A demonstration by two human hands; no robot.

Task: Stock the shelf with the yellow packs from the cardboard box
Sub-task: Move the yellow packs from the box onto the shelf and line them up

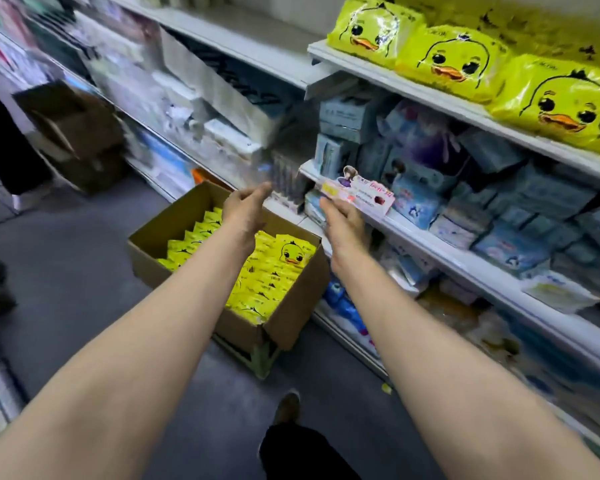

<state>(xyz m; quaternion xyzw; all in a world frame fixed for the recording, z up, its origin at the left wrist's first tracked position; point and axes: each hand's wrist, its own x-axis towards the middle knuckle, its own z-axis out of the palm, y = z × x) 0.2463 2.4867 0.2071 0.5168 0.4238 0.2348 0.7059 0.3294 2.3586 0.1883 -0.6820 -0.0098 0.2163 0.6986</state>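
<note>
An open cardboard box (293, 308) stands on a low green stool on the floor, filled with several yellow duck-face packs (293, 252) standing on edge. More yellow duck packs (454, 62) lie in a row on the upper white shelf (413, 86) at the right. Both arms reach forward over the box. My left hand (245, 211) hovers above the box with fingers relaxed and holds nothing. My right hand (345, 223) hangs just under a pink paper tag on the middle shelf edge, fingers extended, nothing in it.
The middle shelf (440, 245) holds blue and grey packets; lower shelves hold more blue goods. White tissue packs (205, 98) fill the blurred left shelves. A brown box (73, 129) stands farther down the aisle. Grey floor (84, 271) lies left of the box, my shoe (286, 407) below.
</note>
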